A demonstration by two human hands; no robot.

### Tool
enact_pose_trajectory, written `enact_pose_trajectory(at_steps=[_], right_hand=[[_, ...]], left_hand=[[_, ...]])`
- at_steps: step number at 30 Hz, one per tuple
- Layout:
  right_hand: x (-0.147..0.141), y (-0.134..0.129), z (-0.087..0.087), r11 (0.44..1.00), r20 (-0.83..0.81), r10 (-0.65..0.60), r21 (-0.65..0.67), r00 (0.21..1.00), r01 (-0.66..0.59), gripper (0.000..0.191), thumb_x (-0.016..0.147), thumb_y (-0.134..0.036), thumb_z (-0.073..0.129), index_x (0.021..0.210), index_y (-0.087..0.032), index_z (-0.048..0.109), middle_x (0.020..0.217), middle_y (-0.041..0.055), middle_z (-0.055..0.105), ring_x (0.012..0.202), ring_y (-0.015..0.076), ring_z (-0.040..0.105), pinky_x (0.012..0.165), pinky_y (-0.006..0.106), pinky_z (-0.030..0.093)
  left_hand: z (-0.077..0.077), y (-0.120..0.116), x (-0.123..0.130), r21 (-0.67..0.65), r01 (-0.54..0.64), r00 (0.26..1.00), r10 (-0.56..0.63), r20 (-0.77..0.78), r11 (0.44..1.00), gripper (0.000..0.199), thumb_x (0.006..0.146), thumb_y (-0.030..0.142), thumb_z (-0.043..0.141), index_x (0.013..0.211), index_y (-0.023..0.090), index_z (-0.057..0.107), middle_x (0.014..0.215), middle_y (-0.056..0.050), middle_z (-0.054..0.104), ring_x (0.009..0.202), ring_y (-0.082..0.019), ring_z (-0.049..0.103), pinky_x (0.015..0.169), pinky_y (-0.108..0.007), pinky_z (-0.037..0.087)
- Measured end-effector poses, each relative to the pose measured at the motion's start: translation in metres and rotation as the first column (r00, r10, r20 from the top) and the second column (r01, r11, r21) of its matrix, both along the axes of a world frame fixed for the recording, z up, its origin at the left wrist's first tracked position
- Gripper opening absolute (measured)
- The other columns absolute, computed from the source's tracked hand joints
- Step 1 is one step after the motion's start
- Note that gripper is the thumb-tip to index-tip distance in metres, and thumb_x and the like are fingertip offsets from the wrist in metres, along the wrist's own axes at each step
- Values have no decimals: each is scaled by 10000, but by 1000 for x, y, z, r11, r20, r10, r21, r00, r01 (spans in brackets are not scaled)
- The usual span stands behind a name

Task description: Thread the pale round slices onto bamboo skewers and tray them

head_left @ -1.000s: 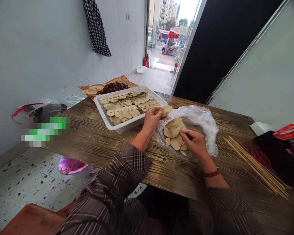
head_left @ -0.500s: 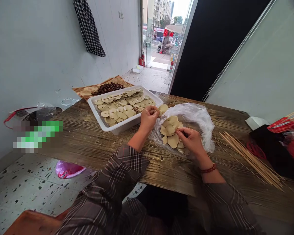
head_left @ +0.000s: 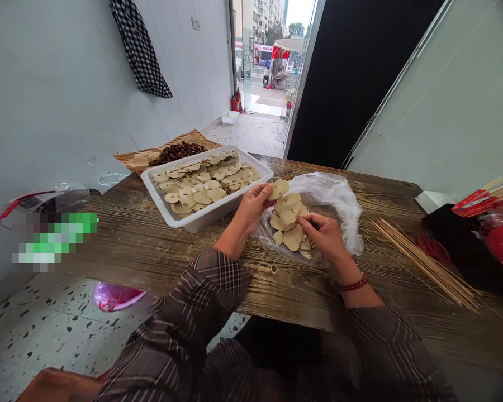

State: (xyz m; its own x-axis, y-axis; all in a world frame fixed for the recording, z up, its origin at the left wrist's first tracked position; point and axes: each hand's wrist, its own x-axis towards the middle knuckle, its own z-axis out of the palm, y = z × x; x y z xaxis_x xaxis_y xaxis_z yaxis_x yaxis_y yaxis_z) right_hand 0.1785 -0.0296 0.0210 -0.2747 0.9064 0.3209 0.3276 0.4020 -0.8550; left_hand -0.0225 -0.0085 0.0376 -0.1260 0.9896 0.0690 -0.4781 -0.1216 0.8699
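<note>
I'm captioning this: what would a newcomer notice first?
Probably the white rectangular plastic tray of pale roundish slices, left of centre. Beside it, the left hand and right hand handle similar slices over a crumpled translucent plastic bag. Thin tan wooden sticks lie farther right.

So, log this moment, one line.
left hand: holding thin round beige slice | right hand: pinching at overlapping beige slices | white rectangular plastic tray: skewered slices

We note a black-and-white checked cloth (head_left: 140, 49) against the white wall (head_left: 54, 84) and red cylindrical fire extinguishers (head_left: 236, 103) near a clear glass door (head_left: 247, 70).
</note>
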Motion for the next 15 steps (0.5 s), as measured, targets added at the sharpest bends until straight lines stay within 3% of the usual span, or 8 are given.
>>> enact_pose_trajectory(at_steps=[5,9,15], right_hand=[[-1,-1,-3,999,39,34,12,999,-34,332,860,-453,596,794,-158,734,614,8,634,537,121,507,506,246,389],[0,0,-5,998,71,57,20,996,-59,324,864,-446,604,881,-163,761,672,22,674,562,135,543,506,250,396],[-1,0,-5,997,96,34,69,995,-41,331,889,-442,577,847,-168,759,614,19,656,573,148,560,533,263,408]], left_hand=[[-1,-2,5,17,116,991,-117,69,993,357,649,338,847,921,148,716,851,-63,735,828,-168,698,749,-241,550],[1,-1,1,11,61,995,-62,83,998,308,674,297,828,919,144,719,859,-68,750,841,-172,712,751,-239,553],[5,-1,-3,-1,14,997,-14,80,1000,283,704,314,806,916,149,718,820,-65,753,831,-178,717,766,-265,557]])
